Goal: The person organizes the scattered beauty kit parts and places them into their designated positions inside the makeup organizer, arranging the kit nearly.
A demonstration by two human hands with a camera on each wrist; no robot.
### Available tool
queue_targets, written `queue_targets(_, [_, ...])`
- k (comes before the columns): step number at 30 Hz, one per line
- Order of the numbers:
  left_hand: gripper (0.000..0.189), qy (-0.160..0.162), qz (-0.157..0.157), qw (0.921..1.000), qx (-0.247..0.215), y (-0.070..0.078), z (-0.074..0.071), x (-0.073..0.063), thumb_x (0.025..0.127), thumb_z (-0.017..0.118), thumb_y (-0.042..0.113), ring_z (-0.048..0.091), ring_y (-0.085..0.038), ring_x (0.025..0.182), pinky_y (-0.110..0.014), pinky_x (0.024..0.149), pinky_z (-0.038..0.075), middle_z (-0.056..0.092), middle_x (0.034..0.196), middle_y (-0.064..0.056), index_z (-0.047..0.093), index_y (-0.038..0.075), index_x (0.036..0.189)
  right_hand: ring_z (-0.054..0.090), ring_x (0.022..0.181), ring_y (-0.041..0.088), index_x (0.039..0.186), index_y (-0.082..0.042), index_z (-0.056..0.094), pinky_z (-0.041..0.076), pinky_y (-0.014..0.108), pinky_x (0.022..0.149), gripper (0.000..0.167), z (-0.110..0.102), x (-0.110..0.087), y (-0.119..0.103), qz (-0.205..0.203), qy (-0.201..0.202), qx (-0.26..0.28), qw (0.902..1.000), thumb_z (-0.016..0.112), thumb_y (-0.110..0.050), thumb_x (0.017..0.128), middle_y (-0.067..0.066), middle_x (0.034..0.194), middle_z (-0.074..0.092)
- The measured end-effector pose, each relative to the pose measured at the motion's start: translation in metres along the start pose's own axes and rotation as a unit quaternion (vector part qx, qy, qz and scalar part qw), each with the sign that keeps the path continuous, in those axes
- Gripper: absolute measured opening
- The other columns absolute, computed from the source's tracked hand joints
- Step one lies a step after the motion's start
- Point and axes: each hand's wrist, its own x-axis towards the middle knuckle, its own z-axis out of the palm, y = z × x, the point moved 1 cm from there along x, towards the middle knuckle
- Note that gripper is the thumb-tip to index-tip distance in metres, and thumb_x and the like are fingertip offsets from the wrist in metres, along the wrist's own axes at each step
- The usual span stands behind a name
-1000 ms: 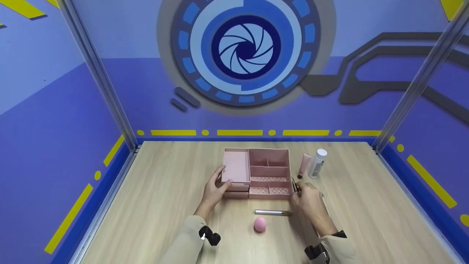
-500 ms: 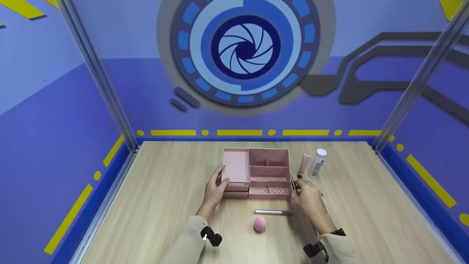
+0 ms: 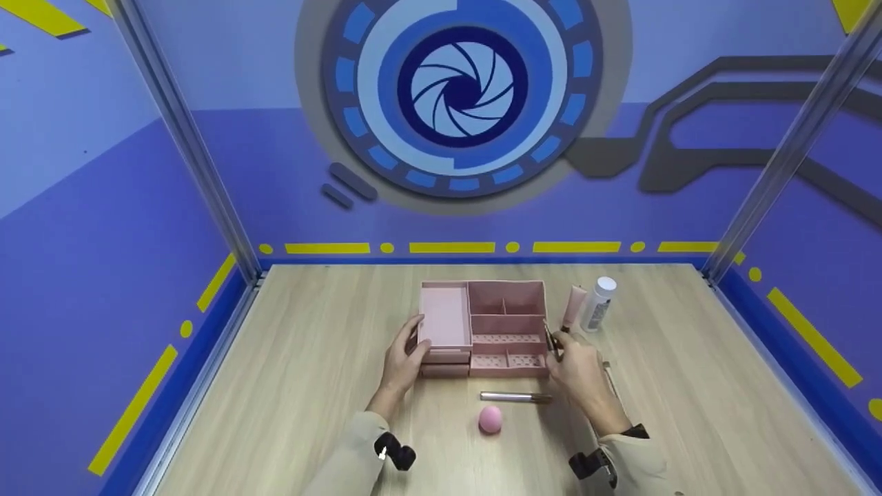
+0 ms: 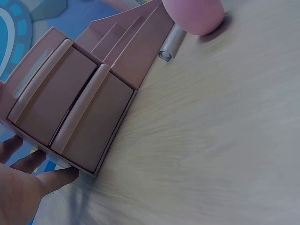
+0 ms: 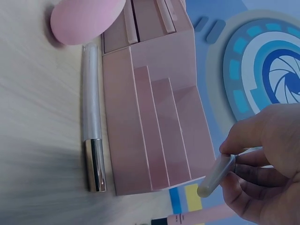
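A pink makeup organizer (image 3: 506,324) has open compartments on its right and two drawers at its lower left. My left hand (image 3: 402,362) holds its left front corner, fingers along the side and thumb at the upper front edge. In the left wrist view, the fingertips (image 4: 68,174) touch the side wall by the drawers. My right hand (image 3: 579,365) is by the organizer's right side, pinching a slim stick (image 5: 216,176) with a pale rounded end between thumb and fingers. The stick's other end is hidden by the hand in the right wrist view.
A pearly tube with a gold end (image 3: 510,397) and a pink egg-shaped makeup sponge (image 3: 490,419) lie in front of the organizer. Beyond my right hand stand a pink squeeze tube (image 3: 575,306) and a white-capped bottle (image 3: 599,304). Another thin stick (image 3: 608,379) shows beside my right wrist.
The slim stick in my right hand has shifted slightly up along the organizer's right edge. My left hand stays at the left corner.
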Motion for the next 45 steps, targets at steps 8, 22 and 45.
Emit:
queue_targets(8, [0.051,0.007,-0.008,0.9999,0.007,-0.029,0.002,0.001,0.096,0.056,0.014,0.041,-0.036,0.138,-0.044,0.115,0.037,0.039,0.153,-0.016,0.044,0.009,0.146,0.067,0.065,0.025,0.101,0.0,0.07,0.057,0.044,0.057,0.03,-0.002,0.004,-0.009,0.007,-0.013,-0.001,0.9999,0.073,0.0,0.071,0.017,0.087,0.071])
queue_targets(22, [0.051,-0.004,0.005,0.9999,-0.009,-0.029,0.001,-0.003,0.097,0.057,0.011,0.04,-0.037,0.138,-0.043,0.114,0.037,0.038,0.153,-0.018,0.043,0.006,0.146,0.064,0.072,0.028,0.105,0.002,0.071,0.057,0.043,0.063,0.035,0.0,0.021,-0.026,-0.022,-0.008,0.013,0.9997,0.075,-0.002,0.07,0.016,0.083,0.068])
queue_targets(45, [0.059,-0.03,0.019,0.9992,-0.018,-0.023,-0.004,-0.004,0.096,0.06,0.014,0.037,-0.039,0.14,-0.047,0.114,0.036,0.031,0.156,-0.02,0.036,0.002,0.149,0.069,0.082,0.032,0.111,0.001,0.069,0.06,0.045,0.074,0.036,0.011,0.049,-0.069,-0.004,-0.045,0.044,0.998,0.074,-0.009,0.076,0.018,0.096,0.07])
